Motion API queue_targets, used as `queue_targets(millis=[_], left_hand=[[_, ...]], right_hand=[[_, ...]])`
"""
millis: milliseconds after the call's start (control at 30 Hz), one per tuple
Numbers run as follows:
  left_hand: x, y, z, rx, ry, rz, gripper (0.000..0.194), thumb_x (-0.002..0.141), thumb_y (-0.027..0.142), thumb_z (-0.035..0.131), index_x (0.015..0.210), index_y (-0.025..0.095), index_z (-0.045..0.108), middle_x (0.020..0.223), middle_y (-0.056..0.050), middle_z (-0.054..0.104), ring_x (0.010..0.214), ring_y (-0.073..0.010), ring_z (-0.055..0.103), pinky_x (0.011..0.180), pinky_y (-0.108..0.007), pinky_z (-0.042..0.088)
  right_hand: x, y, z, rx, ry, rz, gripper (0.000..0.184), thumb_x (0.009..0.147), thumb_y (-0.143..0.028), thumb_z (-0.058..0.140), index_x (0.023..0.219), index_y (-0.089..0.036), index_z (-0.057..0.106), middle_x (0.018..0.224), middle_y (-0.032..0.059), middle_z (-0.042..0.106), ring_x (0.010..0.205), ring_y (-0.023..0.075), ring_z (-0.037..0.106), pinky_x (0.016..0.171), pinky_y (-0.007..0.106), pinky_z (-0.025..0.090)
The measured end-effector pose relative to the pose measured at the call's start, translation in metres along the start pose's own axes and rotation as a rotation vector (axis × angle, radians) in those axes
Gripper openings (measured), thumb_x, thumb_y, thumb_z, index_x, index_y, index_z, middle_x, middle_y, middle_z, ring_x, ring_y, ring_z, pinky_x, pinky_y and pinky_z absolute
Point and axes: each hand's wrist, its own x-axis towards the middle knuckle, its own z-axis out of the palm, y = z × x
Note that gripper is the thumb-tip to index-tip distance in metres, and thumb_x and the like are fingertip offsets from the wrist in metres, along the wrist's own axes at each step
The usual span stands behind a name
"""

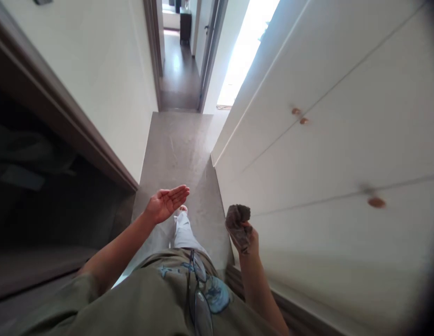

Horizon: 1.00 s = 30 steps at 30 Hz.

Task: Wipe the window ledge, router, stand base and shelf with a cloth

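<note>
My left hand [167,203] is held out open with the palm up, holding nothing, above the grey hallway floor [178,149]. My right hand [248,240] grips a crumpled dark grey-brown cloth [238,221], which bunches up above the fingers. That hand is close to a white cabinet door [308,186] but does not appear to touch it. Below my hands, a pair of glasses [199,289] hangs from the collar of my olive T-shirt [133,308], and my leg in pale trousers [184,231] shows beyond them.
White built-in cabinets [325,154] with small round wooden knobs [376,202] line the right side. A white wall [98,79] and dark wooden door frame [56,102] stand at left, beside a dark room. A doorway [180,70] ahead opens onto a darker floor.
</note>
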Motion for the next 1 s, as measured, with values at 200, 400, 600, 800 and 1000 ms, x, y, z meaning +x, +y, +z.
queue_targets(millis=[200,400,600,800,1000], left_hand=[[0.136,0.166,-0.031,-0.046,-0.032,0.213,0.054,0.090,0.014,0.029,0.129,0.004,0.065,0.133,-0.018,0.063,0.127,-0.0225,0.059,0.109,-0.032,0.047],[0.243,0.325,-0.061,-0.193,0.083,0.465,0.059,0.088,0.013,0.032,0.144,0.011,0.052,0.134,-0.018,0.060,0.127,-0.0259,0.056,0.104,-0.038,0.052],[0.472,0.484,-0.067,-0.161,-0.016,0.448,0.057,0.089,0.012,0.030,0.139,0.005,0.056,0.131,-0.020,0.062,0.124,-0.0256,0.059,0.103,-0.036,0.053],[0.735,0.636,0.023,-0.038,0.043,0.051,0.059,0.094,0.015,0.026,0.152,0.003,0.036,0.129,-0.019,0.065,0.121,-0.0224,0.064,0.107,-0.036,0.049],[0.926,0.751,0.047,-0.061,0.152,0.075,0.063,0.095,0.016,0.026,0.156,0.000,0.022,0.127,-0.021,0.066,0.116,-0.0232,0.067,0.103,-0.035,0.052]], right_hand=[[0.261,-0.042,0.171,-0.021,-0.141,0.064,0.027,0.058,-0.012,0.060,0.080,-0.025,0.070,0.085,-0.0006,0.077,0.083,0.0164,0.071,0.087,0.034,0.057],[0.481,-0.045,0.382,-0.170,-0.396,0.231,0.027,0.056,-0.015,0.058,0.080,-0.023,0.068,0.072,-0.0032,0.073,0.068,0.0158,0.067,0.062,0.024,0.056],[0.676,-0.057,0.453,-0.199,-0.316,0.243,0.022,0.056,-0.020,0.062,0.077,-0.023,0.067,0.074,-0.0033,0.073,0.064,0.0157,0.066,0.060,0.025,0.055],[0.862,-0.117,0.422,-0.232,-0.018,0.017,0.019,0.053,-0.016,0.072,0.068,-0.024,0.064,0.069,-0.0035,0.070,0.066,0.0154,0.066,0.070,0.029,0.056],[1.088,-0.162,0.488,-0.156,-0.008,0.092,0.025,0.051,-0.021,0.076,0.072,-0.024,0.061,0.070,-0.0051,0.070,0.065,0.0140,0.065,0.069,0.029,0.057]])
